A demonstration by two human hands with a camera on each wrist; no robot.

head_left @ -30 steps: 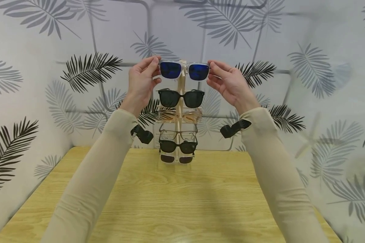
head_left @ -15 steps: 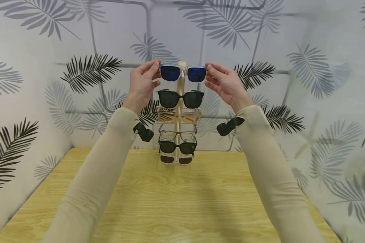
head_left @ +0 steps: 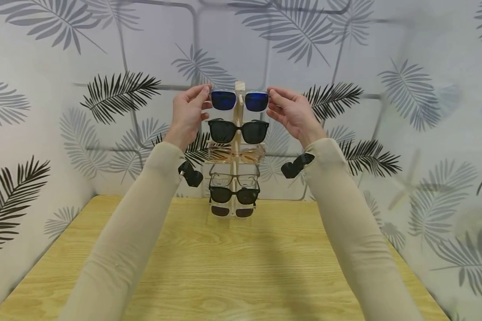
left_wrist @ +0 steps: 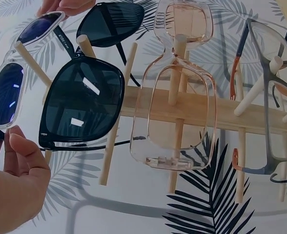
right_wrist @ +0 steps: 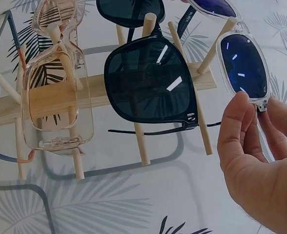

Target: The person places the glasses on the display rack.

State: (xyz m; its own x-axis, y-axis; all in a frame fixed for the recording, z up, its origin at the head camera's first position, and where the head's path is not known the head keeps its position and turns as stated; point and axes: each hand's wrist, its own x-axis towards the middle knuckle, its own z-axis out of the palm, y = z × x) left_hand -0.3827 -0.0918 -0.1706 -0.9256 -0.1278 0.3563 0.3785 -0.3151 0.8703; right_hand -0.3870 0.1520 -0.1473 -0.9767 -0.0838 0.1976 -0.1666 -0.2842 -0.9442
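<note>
Clear-framed sunglasses with blue lenses [head_left: 223,100] are held level at the top of a wooden glasses stand [head_left: 240,86]. My left hand [head_left: 188,111] pinches their left hinge end between thumb and fingers. At the opposite end my right hand [head_left: 294,111] pinches the other hinge. In the right wrist view, the bridge of the blue-lensed sunglasses [right_wrist: 243,63] is close to the tip of the top peg [right_wrist: 220,45]; whether they touch I cannot tell. Directly below hang black sunglasses [head_left: 254,132], apart from both hands.
Lower on the stand hang peach-tinted clear glasses [head_left: 252,155], thin-framed eyeglasses [head_left: 247,180], black sunglasses [head_left: 247,196] and clear-framed dark-lensed sunglasses [head_left: 244,212]. The stand is at the back of a wooden table [head_left: 225,263], before a leaf-patterned wall covering [head_left: 417,98].
Both hands have lowered the blue-lensed sunglasses slightly and brought them closer to the stand. My right hand has also shifted a little to the left.
</note>
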